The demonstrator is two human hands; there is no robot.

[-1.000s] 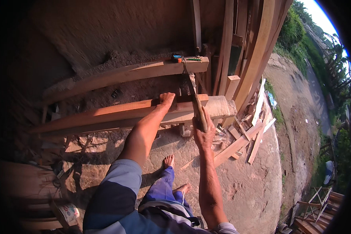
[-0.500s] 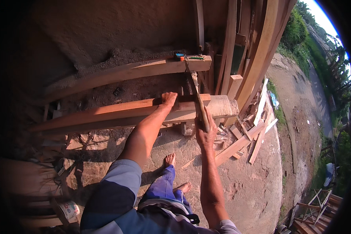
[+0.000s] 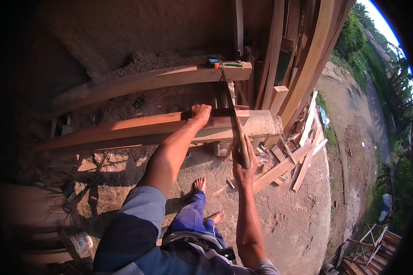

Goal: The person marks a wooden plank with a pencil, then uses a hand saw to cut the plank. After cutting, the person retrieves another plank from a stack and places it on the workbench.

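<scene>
My right hand is wrapped round the wooden handle of a handsaw. The long narrow blade points away from me and lies across a reddish wooden board near its right end. That board rests on a thick pale beam. My left hand is closed over the board's far edge, a little left of the blade, and presses it down. Its fingertips are hidden behind the board. How deep the blade sits in the wood cannot be made out.
Behind runs a second beam carrying a tape measure and a green pencil. Tall planks lean at the back right. Offcuts lie heaped on the ground to the right. My bare feet stand below the beam.
My right hand has drawn the saw slightly back toward me. The left hand keeps its hold on the board. The whole view has shifted a little.
</scene>
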